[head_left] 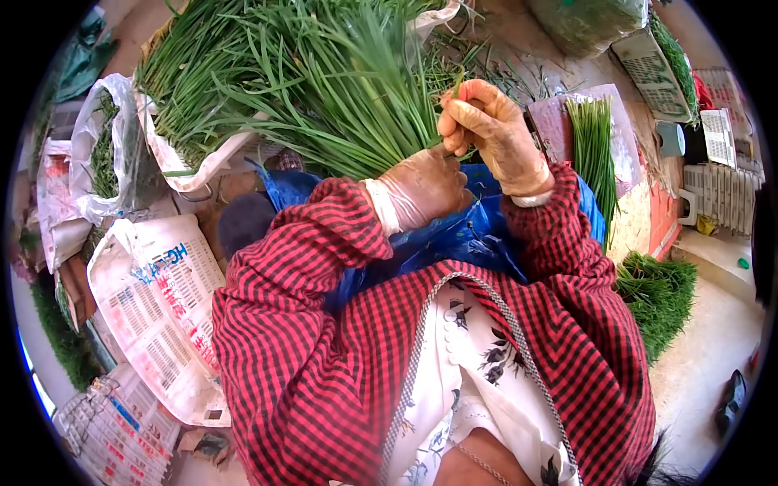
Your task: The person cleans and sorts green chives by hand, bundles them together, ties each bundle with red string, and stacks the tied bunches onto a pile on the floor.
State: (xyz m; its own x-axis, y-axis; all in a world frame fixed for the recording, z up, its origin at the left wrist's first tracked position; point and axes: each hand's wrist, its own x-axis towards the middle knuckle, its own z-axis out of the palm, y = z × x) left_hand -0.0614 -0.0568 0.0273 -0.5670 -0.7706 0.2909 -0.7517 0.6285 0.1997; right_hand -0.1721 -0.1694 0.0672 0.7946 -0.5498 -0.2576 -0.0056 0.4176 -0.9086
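My left hand [421, 190], in a thin glove, is closed around the lower ends of a bunch of garlic chives [356, 97]. The long green leaves fan out up and to the left from it. Just above and to the right, my right hand [494, 134], also gloved, is raised with thumb and fingers pinched together. A thin yellowish-green strand [459, 79] shows at its fingertips; it looks like a chive leaf or stem. Below both hands a blue plastic sheet [478, 239] covers my lap, with small green scraps on it.
A white basket [215, 166] heaped with chives stands at the upper left. An empty-looking white basket [162, 312] lies at the left. Trimmed upright chives [592, 142] rest on a pinkish board [628, 154] at the right. Another chive pile [656, 300] sits lower right.
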